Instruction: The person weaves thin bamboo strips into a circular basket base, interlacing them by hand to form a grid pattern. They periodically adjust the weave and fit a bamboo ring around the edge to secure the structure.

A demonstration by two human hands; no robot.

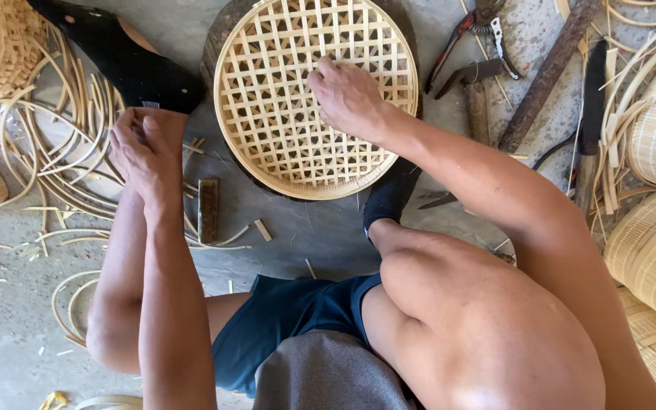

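The round bamboo lattice tray [316, 99] lies on a dark block on the floor, and it is the landmark here. The right hand [347, 95] rests inside the tray near its centre, fingers curled together and pressing on the woven strips. The left hand [146, 148] is to the left of the tray, apart from it, fingers bent closed; if it holds something I cannot tell. Loose bamboo strips [55, 167] lie further left, pruning shears [468, 30] to the right. I think a hard push could crack a thin strip or shift the weave
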